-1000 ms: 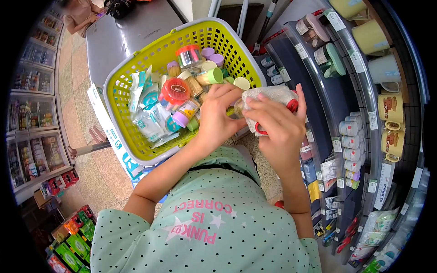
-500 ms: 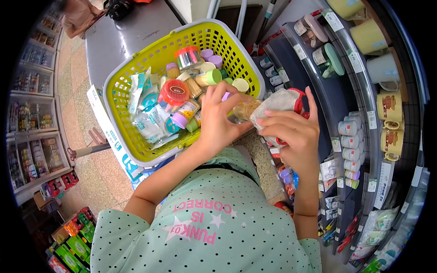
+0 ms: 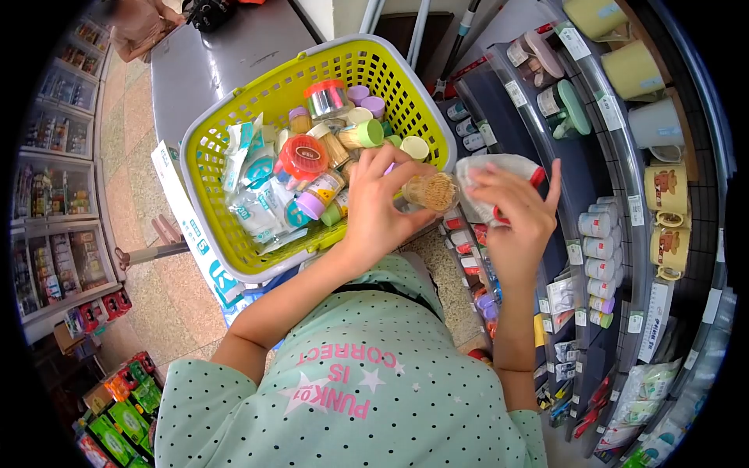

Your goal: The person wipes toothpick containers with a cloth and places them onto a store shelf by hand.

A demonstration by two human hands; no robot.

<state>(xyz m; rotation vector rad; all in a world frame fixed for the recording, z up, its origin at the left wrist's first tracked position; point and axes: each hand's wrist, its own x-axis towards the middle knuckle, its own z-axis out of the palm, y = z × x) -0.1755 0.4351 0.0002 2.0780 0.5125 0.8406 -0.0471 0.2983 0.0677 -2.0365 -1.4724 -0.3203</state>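
Observation:
My left hand (image 3: 381,199) is closed around a clear jar of toothpicks (image 3: 431,191), whose round end points right. Part of its purple lid shows between my fingers. In my right hand (image 3: 511,199) is a grey cloth with a red edge (image 3: 493,168), held just right of the jar and apart from it. My right index finger sticks up. Behind my left hand stands a yellow-green basket (image 3: 226,117) with several toothpick jars, a red-lidded round container (image 3: 302,157) and white-and-teal packets (image 3: 261,183) inside.
A shelf rack on the right holds yellow mugs (image 3: 667,187), small white jars (image 3: 599,248) and lidded containers (image 3: 563,109). Behind the basket is a grey table (image 3: 207,66). Another person (image 3: 136,30) is at the far left, near glass-fronted cabinets (image 3: 58,179).
The cloth has come off the end of the toothpick jar and moved right with my right hand, leaving that end uncovered. My left hand has stayed almost in place.

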